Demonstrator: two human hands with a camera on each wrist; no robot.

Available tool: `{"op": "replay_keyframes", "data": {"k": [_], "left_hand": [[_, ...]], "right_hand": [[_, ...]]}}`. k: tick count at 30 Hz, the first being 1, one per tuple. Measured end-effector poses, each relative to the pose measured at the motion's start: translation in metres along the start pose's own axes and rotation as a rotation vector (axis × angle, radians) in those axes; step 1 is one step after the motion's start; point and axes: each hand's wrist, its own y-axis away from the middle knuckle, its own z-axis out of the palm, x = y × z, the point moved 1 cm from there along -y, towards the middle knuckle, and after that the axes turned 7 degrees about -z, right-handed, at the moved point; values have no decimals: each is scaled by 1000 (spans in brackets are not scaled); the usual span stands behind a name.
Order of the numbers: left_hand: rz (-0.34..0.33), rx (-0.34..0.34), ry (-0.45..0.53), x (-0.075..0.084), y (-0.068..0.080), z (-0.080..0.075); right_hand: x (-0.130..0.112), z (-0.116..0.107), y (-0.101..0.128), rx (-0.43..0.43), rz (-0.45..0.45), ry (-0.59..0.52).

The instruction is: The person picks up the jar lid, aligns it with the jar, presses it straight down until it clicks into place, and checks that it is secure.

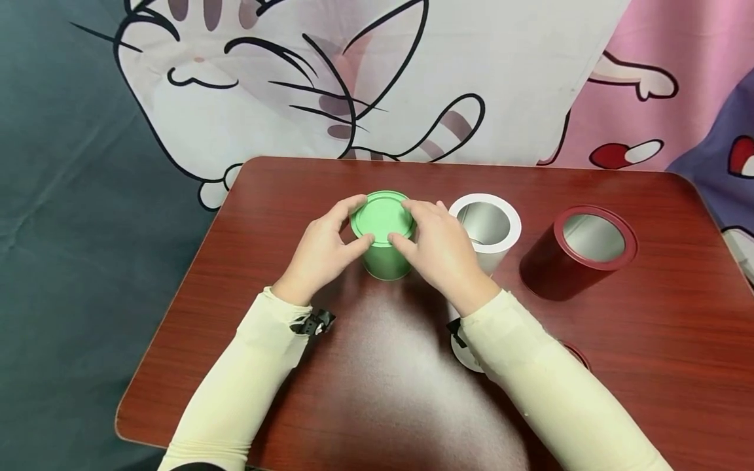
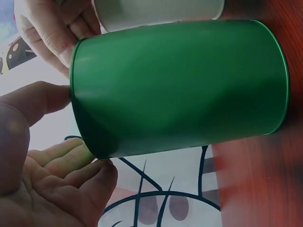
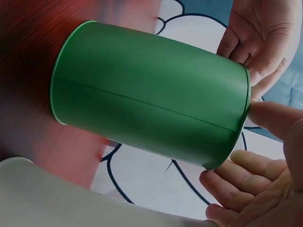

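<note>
While both hands met at the middle of the head view, the green tin (image 1: 385, 252) stood upright on the surface (image 1: 377, 392), just left of the white tin (image 1: 491, 229). The left hand (image 1: 324, 252) came in from the lower left of the frame and the right hand (image 1: 442, 252) from the lower right, each curled around the rim of the green lid (image 1: 383, 217) with thumb on the near side and fingers over the far edge. Both hands gripped that lid, which sat flat on top of the tin.

From the left wrist view, the green tin (image 2: 180, 90) filled most of the frame, lying sideways in the picture, with the left hand's thumb and fingertips (image 2: 102, 168) touching its lidded end at the left and the right hand (image 2: 52, 33) at the upper left. From the right wrist view, the tin (image 3: 151, 118) ran across the frame with the right hand's fingers (image 3: 222, 182) at its lidded end in the lower right and the left hand (image 3: 260, 38) in the upper right.

The white tin stood open, its silver inside showing, with the right hand just in front of it. A red tin (image 1: 574, 252), also open, stood further right, apart from the white one. Behind the surface hung a cat-print cloth (image 1: 353, 72).
</note>
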Motion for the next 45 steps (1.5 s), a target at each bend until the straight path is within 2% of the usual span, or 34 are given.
{"op": "replay_keyframes", "data": {"k": [8,11,16,23,36,45], "left_hand": [[1,16,7,-2,1,2],[18,46,10,0,3,2],[88,95,21,7,10,5],[185,131,46,16,23,10],[194,96,22,29,36,22],[245,78,8,32,42,34]], "right_hand": [[3,1,5,30,-20,-41],[5,-1,8,67,-43,-60],[9,-6,16,124,-85,-59],[13,-7,28,159,-139,-65],[15,-11,46,199,-184,-55],[16,-18,59,210,-187,-51]]}}
